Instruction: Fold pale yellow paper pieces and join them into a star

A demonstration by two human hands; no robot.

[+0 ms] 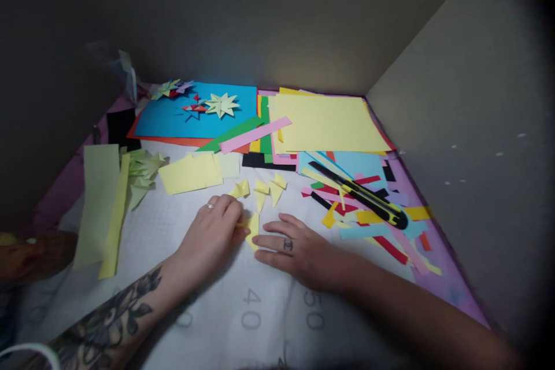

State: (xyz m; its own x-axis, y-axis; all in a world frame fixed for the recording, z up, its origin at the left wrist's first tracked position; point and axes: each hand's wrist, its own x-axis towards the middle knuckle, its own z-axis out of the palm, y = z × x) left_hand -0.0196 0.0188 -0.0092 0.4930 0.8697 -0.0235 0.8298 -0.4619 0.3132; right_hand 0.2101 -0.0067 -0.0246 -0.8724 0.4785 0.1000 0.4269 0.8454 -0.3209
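Observation:
A small folded yellow paper piece (252,230) lies on the white sheet between my two hands. My left hand (221,221) has its fingers curled closed, thumb and fingertips on the piece's left side. My right hand (295,245) lies with its fingers spread, fingertips at the piece's right edge. Just beyond them are several folded yellow points, one (261,192) in the middle and another (277,187) to its right. Yellow paper rectangles (191,173) overlap beyond my left hand.
A black and yellow cutter (368,199) rests on coloured strips at the right. Behind are yellow sheets (329,124) and a blue sheet (234,124) bearing paper stars (222,105). Pale green paper (97,202) lies left. Walls close off the back and right.

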